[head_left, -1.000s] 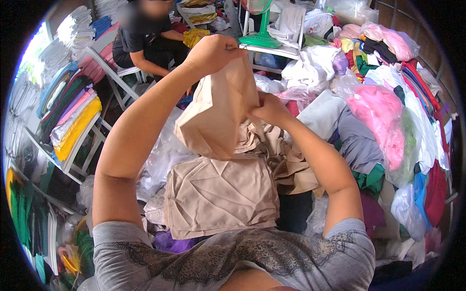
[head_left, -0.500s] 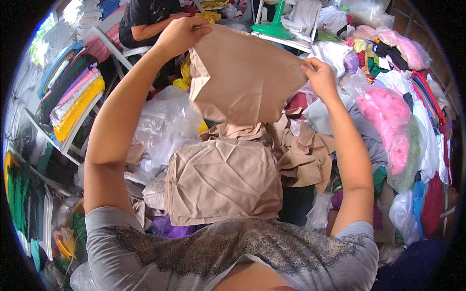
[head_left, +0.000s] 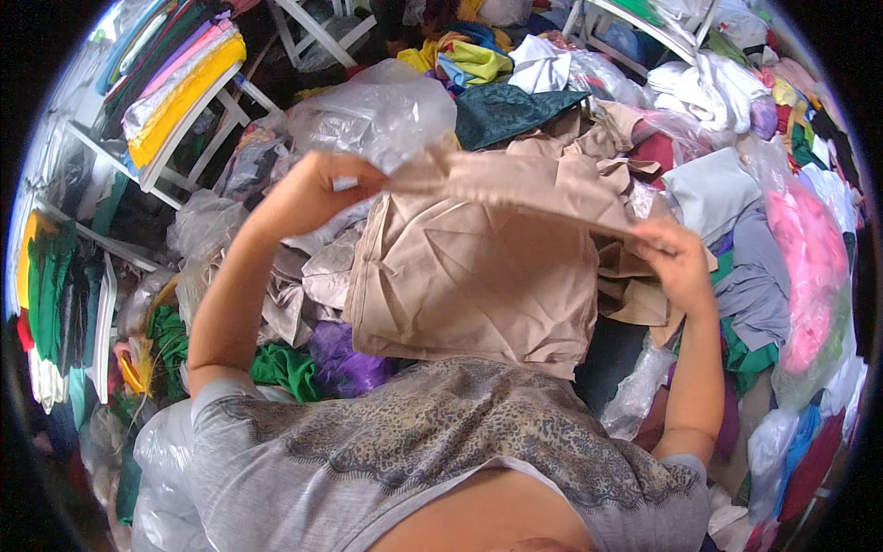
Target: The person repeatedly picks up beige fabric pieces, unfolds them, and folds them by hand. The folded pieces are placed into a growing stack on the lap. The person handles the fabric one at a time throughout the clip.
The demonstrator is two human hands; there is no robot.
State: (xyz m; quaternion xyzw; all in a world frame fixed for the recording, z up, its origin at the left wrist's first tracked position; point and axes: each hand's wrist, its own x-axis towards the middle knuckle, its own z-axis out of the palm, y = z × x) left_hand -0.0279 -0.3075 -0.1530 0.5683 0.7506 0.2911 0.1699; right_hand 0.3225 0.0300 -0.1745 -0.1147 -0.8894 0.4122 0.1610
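Between my two hands a beige cloth [head_left: 543, 187] stretches across, slightly blurred and seen nearly edge-on. My left hand [head_left: 336, 184] pinches its left end; my right hand [head_left: 676, 258] grips the right end, lower down. Just beneath and nearer to me lies a stack of flat, creased beige cloths [head_left: 469, 285], its far part shaded by the held piece. Beyond the held cloth, more crumpled beige cloth [head_left: 607, 133] lies in a heap, some of it showing by my right hand.
Clear plastic bags [head_left: 368, 110] lie at the far left, beside dark green cloth [head_left: 510, 112]. Folded coloured fabrics, yellow [head_left: 189, 101] in front, rest on a white chair [head_left: 179, 147]. A bag of pink cloth [head_left: 802, 285] stands at right. Purple cloth [head_left: 345, 359] lies left of the stack.
Both hands have come down and nearer with the beige cloth, which was spread upright and now hangs low over the stack. My view has tilted down, so the seated person is out of sight.
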